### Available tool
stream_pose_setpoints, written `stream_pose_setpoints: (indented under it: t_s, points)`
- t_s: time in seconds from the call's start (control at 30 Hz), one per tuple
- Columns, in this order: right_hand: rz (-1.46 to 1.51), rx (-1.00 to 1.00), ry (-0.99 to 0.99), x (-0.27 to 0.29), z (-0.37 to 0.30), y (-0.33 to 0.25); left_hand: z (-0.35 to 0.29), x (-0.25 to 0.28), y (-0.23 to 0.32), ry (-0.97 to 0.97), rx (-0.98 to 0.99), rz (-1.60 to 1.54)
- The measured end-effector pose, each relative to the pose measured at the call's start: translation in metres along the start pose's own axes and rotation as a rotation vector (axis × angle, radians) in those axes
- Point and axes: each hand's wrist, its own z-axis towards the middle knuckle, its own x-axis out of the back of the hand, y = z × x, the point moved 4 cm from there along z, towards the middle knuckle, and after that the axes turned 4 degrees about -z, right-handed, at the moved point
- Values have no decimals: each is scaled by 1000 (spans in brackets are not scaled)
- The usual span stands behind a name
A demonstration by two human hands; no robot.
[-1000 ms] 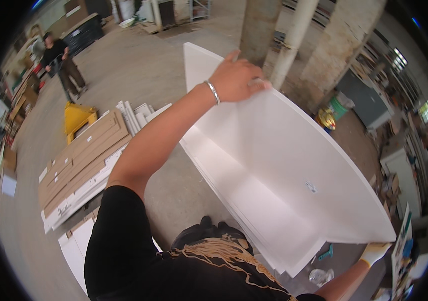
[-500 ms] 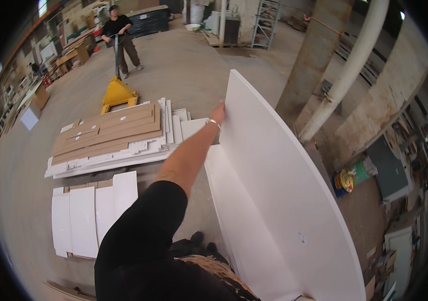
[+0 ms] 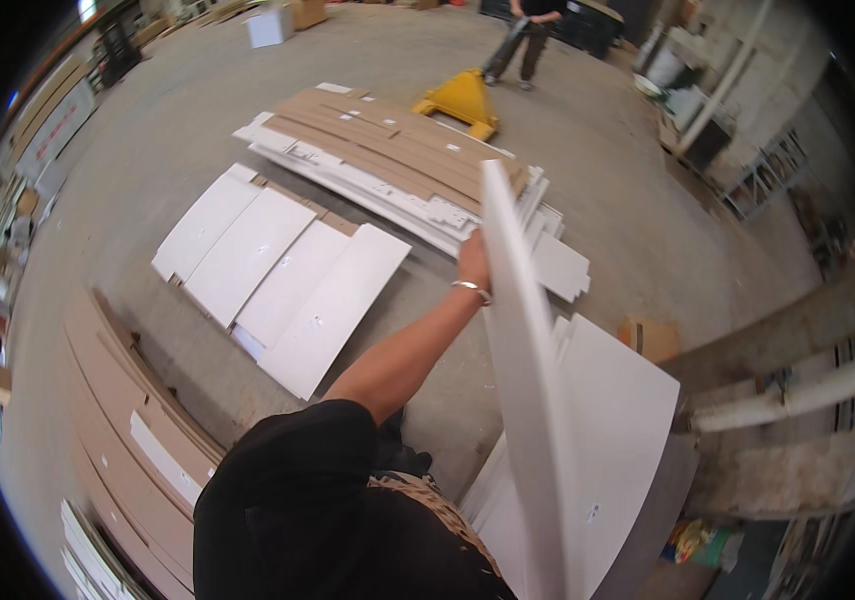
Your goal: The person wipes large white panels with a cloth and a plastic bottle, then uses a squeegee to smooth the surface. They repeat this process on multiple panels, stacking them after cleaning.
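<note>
Swings white panel (image 3: 522, 345) edge-on since the earlier frame, just left of the pale boards (image 3: 617, 400), grasping its far part with left hand (image 3: 473, 262), and could clip the far brown-topped stack (image 3: 387, 150) through lopsided support, with right hand out of view, impossible to tell.

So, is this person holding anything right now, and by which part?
Yes: the left hand holds a white panel near its far end, though the fingers' exact grip is hidden. The right hand is out of view.
</note>
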Motion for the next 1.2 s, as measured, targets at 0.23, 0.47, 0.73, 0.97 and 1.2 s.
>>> stream_pose_setpoints:
  t_s: [0.23,0.47,0.73,0.97,1.2]
  points:
    - [51,102,-144,-89,-4,-81,31,358,-105,308,134,-927]
    - [221,152,-432,-230,-15,-192,-136,619,-3,1227,338,-68]
    - [125,233,-1086,-490,-193,-362,-180,780,-87,1490,611,187]
    - [-1028,1268,-938,-675,-432,-445,-203,844,-127,1031,1528,1012]
    - [-1439,1188,-1047,-837,-527,-351,-299,848,-176,695,1838,1105]
